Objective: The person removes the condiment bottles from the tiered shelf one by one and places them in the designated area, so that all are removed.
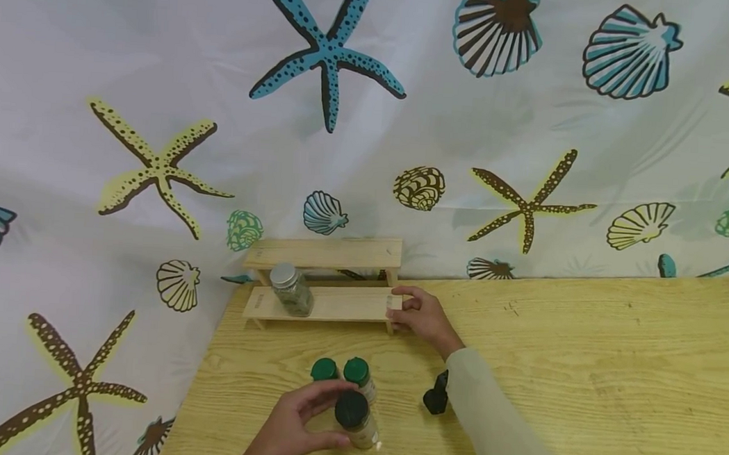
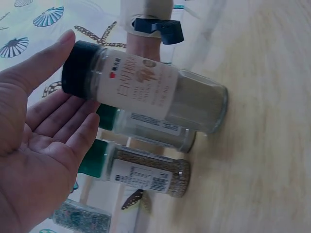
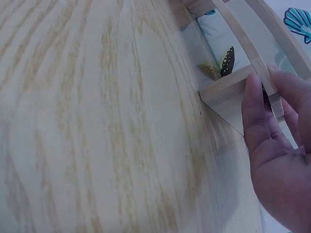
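Observation:
A two-tier wooden shelf [image 1: 328,304] stands against the wall, a glass jar with a silver lid [image 1: 293,291] on its lower tier. My right hand [image 1: 424,319] pinches the right end of that lower board, thumb on one face and fingers on the other in the right wrist view. Lower down, my left hand [image 1: 303,418] is spread around a black-capped spice jar [image 1: 359,422], thumb and fingers apart. In the left wrist view the thumb is by the black cap [image 2: 80,68]; contact is hard to tell. Two green-capped spice jars [image 2: 146,131] stand just beyond.
A black device on a strap [image 1: 436,395] sits at the right wrist. The wooden table [image 1: 581,380] stretches to the right. Behind it hangs a white cloth [image 1: 368,165] printed with starfish and shells, close behind the shelf.

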A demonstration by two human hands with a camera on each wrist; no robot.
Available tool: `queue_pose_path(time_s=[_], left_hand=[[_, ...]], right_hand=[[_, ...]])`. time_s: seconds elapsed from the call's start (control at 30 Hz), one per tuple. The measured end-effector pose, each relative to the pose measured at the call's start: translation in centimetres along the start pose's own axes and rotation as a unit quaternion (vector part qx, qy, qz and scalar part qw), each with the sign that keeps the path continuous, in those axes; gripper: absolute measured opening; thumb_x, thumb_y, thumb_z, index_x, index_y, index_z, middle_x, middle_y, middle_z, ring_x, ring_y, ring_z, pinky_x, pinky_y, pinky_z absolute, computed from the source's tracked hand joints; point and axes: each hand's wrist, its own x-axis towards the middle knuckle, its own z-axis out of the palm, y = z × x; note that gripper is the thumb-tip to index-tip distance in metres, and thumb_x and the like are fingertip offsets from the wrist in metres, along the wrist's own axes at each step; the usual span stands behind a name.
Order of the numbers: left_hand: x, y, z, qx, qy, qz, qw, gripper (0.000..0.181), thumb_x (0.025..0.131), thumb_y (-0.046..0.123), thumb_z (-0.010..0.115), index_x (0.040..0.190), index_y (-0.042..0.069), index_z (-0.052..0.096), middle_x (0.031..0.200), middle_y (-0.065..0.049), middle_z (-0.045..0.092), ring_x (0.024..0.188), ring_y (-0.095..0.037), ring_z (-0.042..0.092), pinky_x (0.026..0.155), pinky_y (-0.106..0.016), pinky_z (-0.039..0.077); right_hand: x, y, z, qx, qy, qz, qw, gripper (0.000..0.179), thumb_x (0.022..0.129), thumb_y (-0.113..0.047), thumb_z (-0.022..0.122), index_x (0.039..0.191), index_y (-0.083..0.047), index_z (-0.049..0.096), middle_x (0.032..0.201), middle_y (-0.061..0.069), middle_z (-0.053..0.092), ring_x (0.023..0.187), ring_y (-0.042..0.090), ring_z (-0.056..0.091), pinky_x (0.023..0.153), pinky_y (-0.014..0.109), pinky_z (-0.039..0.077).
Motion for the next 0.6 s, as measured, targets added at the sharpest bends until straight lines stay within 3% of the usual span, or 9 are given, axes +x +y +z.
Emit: queue_pose_path(time_s=[0.17, 0.33, 0.6], left_hand=[[-0.1, 1.2, -0.6, 0.014, 0.004, 0.057, 0.9983, 0.057, 0.080, 0.004, 0.073, 0.133, 0.007, 0.051, 0.134, -0.022, 0.053, 0.122, -0.007, 0.055, 0.101, -0.023, 0.048], [0.3, 2.6, -1.5, 0.033, 0.018, 0.113, 0.9928, 0.057, 0.080, -0.001, 0.072, 0.133, 0.003, 0.051, 0.133, -0.020, 0.054, 0.123, -0.005, 0.053, 0.103, -0.026, 0.046], [1.1, 4.3, -4.1, 0.057, 0.066, 0.211, 0.9737, 0.063, 0.075, -0.013, 0.071, 0.132, -0.006, 0.048, 0.134, -0.015, 0.055, 0.127, -0.011, 0.052, 0.106, -0.025, 0.043]], right_hand=[[-0.1, -0.1, -0.1, -0.001, 0.000, -0.003, 1.0000, 0.048, 0.086, -0.004, 0.068, 0.131, -0.007, 0.053, 0.080, 0.004, 0.061, 0.083, 0.025, 0.069, 0.083, 0.043, 0.058], [-0.2, -0.4, -0.3, -0.005, 0.004, 0.002, 1.0000, 0.048, 0.086, -0.003, 0.068, 0.131, -0.007, 0.053, 0.081, 0.004, 0.062, 0.078, 0.018, 0.068, 0.082, 0.041, 0.059], [-0.1, -0.3, 0.0, -0.004, -0.001, -0.004, 1.0000, 0.048, 0.086, -0.001, 0.067, 0.132, -0.002, 0.052, 0.079, 0.004, 0.061, 0.074, 0.016, 0.068, 0.080, 0.042, 0.059]])
